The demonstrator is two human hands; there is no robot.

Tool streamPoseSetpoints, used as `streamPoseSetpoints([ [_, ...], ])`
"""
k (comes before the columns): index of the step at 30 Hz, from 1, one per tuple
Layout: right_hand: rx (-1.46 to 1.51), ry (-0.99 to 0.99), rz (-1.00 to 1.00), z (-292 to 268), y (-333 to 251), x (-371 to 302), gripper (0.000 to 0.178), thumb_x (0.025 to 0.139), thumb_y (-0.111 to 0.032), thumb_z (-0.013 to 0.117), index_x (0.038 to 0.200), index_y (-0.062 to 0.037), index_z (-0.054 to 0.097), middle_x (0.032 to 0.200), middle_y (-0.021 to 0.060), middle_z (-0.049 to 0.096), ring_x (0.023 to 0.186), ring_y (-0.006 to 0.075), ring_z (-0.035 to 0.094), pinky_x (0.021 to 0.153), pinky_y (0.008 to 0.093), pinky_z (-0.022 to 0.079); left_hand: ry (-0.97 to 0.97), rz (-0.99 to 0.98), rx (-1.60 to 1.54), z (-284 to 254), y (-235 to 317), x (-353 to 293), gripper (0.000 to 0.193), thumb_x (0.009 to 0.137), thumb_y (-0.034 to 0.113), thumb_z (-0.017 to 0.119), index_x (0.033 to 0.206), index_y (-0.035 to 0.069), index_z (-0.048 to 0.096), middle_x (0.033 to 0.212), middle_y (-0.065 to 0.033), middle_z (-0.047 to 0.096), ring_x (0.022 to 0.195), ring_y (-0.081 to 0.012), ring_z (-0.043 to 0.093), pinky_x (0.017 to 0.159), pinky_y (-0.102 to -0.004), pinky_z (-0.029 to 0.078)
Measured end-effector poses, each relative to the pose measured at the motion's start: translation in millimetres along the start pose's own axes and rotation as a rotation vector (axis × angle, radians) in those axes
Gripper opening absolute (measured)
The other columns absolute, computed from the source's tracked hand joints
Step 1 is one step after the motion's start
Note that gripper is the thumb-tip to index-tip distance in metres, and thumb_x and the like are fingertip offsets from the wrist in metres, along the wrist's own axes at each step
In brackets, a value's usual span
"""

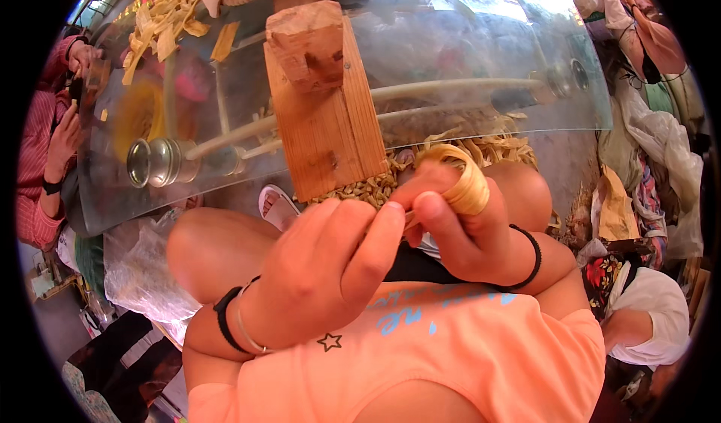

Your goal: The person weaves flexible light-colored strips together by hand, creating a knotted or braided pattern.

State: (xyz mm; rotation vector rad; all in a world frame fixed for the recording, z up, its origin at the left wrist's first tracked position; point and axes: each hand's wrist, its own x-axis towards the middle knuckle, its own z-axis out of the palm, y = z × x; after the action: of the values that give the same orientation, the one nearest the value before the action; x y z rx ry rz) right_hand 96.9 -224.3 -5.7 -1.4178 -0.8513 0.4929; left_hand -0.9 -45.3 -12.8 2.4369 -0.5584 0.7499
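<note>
Both my hands meet close in front of my body, above my lap. A curled, pale yellow strip, like dried husk, loops over the fingers of my right hand, which is closed on it. My left hand is closed too, its thumb and fingertips pinched together right beside the right fingertips. Whatever lies in that pinch is too small and hidden to make out. Just beyond my hands, a wooden stand with a thick block on top rests at the near edge of the glass tabletop.
Loose yellow strips lie at the far left of the glass. Below its near edge is a heap of similar scraps. A person in a red striped shirt sits at the left. Bags and cloths crowd the right side.
</note>
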Motion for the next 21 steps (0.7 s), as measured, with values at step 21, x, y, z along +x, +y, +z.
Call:
streamPoseSetpoints([
  [21, -0.036, -0.491, 0.661, -29.6, -12.1, 7.2, 0.049, 0.106, -0.038, 0.042, 0.084, 0.0005, 0.063, 0.077, 0.0164, 0.068, 0.060, 0.0259, 0.064, 0.059, 0.0329, 0.052, 0.164, -0.238, -0.893, -21.0, -12.0, -5.0, 0.039, 0.077, -0.006, 0.073, 0.109, 0.002, 0.053, 0.074, -0.0038, 0.054, 0.064, -0.0102, 0.055, 0.057, -0.0262, 0.046],
])
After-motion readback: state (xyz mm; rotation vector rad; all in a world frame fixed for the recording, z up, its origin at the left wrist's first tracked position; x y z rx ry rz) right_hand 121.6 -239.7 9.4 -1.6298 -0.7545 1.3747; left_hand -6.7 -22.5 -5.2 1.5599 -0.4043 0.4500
